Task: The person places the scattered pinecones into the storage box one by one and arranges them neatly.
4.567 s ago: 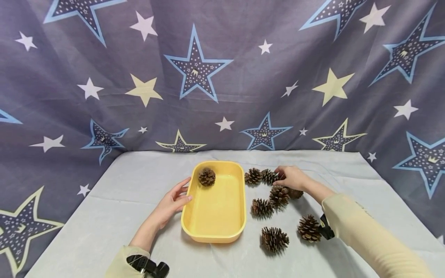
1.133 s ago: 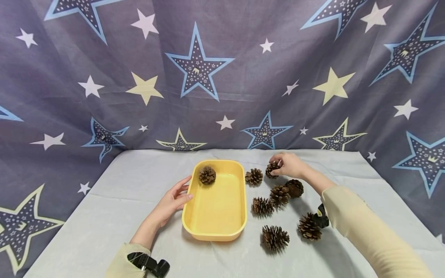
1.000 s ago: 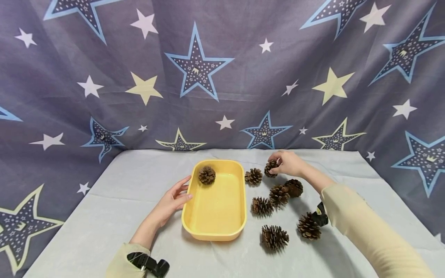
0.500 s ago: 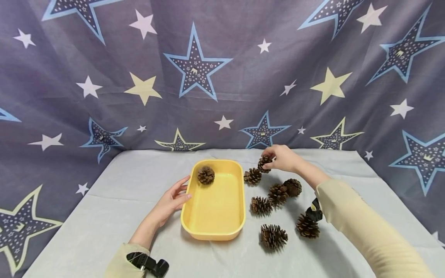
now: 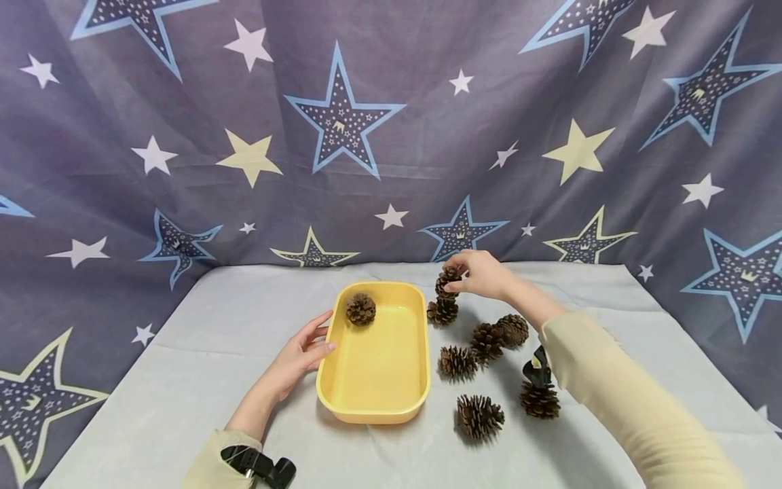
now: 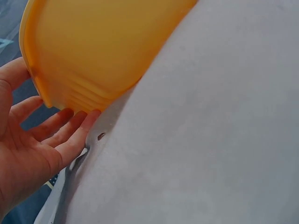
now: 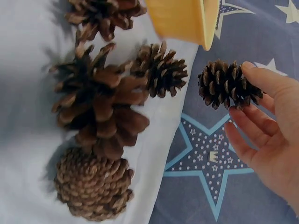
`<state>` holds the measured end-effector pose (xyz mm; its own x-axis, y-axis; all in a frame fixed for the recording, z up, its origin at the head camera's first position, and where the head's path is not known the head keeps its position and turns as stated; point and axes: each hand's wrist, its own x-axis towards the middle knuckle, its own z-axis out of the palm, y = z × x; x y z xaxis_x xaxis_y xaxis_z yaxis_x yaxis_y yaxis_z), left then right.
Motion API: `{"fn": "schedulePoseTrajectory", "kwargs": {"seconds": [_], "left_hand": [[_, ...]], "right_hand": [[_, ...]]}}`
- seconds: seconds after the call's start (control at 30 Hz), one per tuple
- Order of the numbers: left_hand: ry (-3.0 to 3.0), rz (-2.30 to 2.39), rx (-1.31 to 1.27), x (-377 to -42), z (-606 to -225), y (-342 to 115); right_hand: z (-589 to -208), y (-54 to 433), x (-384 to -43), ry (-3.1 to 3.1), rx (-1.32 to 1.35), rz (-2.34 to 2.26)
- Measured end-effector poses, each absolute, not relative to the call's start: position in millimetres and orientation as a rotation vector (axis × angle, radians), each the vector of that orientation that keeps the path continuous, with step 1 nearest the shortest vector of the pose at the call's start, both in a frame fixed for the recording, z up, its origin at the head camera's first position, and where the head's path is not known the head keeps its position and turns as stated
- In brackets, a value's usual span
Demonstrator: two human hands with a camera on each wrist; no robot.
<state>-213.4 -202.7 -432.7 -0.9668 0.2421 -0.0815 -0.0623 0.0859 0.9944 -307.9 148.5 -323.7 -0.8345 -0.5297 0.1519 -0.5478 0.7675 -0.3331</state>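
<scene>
My right hand [image 5: 482, 275] pinches a brown pine cone [image 5: 448, 282] between thumb and fingers. In the right wrist view this pine cone [image 7: 226, 84] is held lifted against the dark cloth. In the head view it overlaps another pine cone [image 5: 442, 312] beside the yellow tray's right wall. My left hand [image 5: 299, 356] rests against the left side of the yellow tray [image 5: 421, 387], thumb at the rim. The left wrist view shows its fingers [image 6: 53, 126] fairly straight, touching the outer wall. One pine cone [image 5: 361, 310] lies inside the tray, in its far left corner.
Right of the tray lie several more pine cones: one [image 5: 458, 363] near its wall, two touching [image 5: 487, 341], one nearer the front [image 5: 480, 418] and one [image 5: 540, 401] below the right wrist's camera [image 5: 537, 370]. A star-patterned curtain [image 5: 391, 136] hangs behind the white-covered table [image 5: 183, 380].
Earlier my right hand reached among the cones at the back right. It has picked up a pine cone and carried it up and left toward the tray. My left hand stays put.
</scene>
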Motion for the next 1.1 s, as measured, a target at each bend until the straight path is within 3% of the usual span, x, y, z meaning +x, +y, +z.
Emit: {"fn": "schedulePoseTrajectory", "kwargs": {"seconds": [1.1], "left_hand": [[2.149,1.971,0.18,-212.1,-430.5,-202.3]], "right_hand": [[-337.7,76.6,-301.8,-2.859,1.11,0.633]]}}
